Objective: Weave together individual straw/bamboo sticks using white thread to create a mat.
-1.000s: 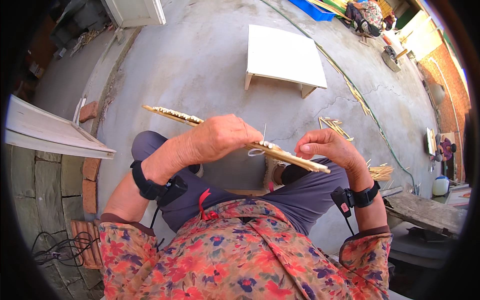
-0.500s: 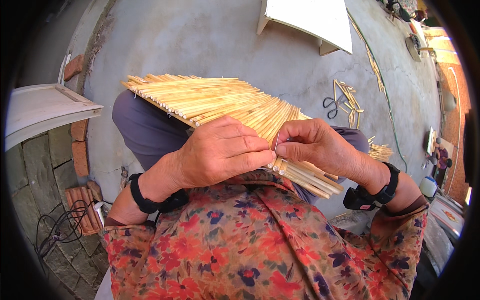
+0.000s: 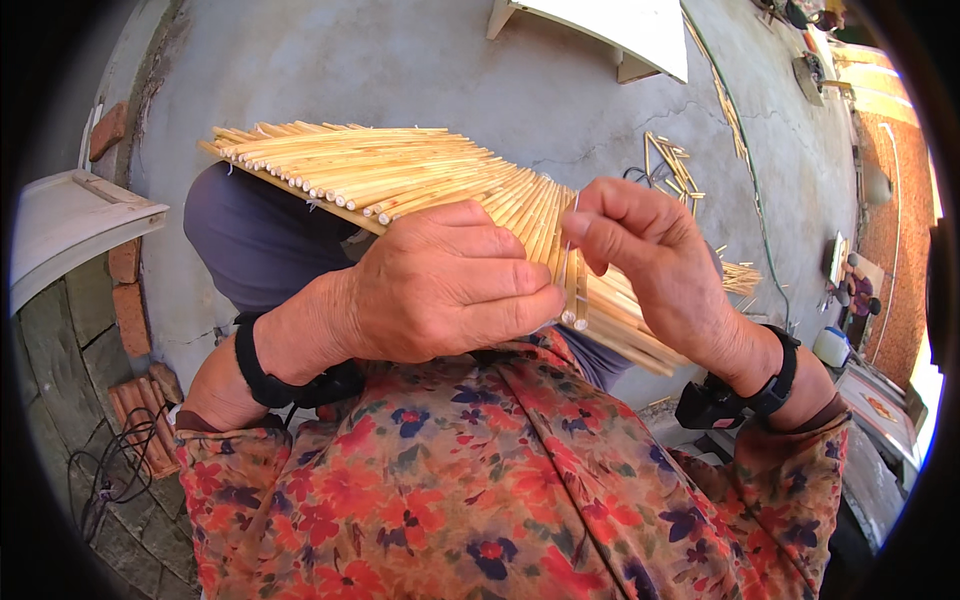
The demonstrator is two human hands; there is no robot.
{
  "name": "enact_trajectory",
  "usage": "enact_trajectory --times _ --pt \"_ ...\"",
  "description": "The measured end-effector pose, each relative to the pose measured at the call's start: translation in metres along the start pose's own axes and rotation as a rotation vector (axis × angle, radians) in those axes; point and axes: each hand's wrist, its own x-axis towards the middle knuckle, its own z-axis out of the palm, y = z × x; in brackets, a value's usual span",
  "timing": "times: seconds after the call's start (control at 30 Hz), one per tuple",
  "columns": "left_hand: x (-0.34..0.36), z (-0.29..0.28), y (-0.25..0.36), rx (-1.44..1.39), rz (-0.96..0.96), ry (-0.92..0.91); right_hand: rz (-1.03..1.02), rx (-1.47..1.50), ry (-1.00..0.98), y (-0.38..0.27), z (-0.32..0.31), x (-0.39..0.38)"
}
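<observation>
A mat of pale yellow straw-like sticks (image 3: 330,160), laid side by side in a fanned row, rests across my grey-trousered legs (image 3: 240,230). My left hand (image 3: 455,285) grips its near edge, fingers curled over the cut stick ends. Slightly higher and to the right, my right hand (image 3: 645,255) pinches a thin needle or thread (image 3: 568,258) above the mat; which of these it is, I cannot tell clearly. The mat's right part runs on beneath that hand.
Loose sticks (image 3: 680,170) and partly hidden black scissors (image 3: 636,176) lie on the concrete floor. Beyond are a white low table (image 3: 590,30) and green hose (image 3: 760,200). Left are a white panel (image 3: 85,225), bricks and cables (image 3: 105,480). People work far right.
The view has tipped down onto the mat, now seen broadside. Since half a second ago, my right hand has lifted from the stick ends, pinching the thin line; my left hand still grips the edge.
</observation>
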Motion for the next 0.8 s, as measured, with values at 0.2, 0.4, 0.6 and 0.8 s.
enact_trajectory --times 0.2,0.4,0.6,0.8 --pt "0.003 -0.007 -0.005 -0.007 0.021 -0.038 0.04 0.332 0.109 0.006 -0.026 0.021" --pt "-0.002 -0.006 0.003 0.02 -0.05 -0.04 0.01 0.67 -0.178 0.004 -0.017 0.03" --pt "-0.01 -0.004 0.022 0.116 -0.13 0.066 0.077 0.573 -0.188 -0.004 0.001 0.038" --pt "-0.008 -0.004 0.027 0.176 -0.198 -0.053 0.177 0.558 -0.265 -0.008 0.002 0.038"
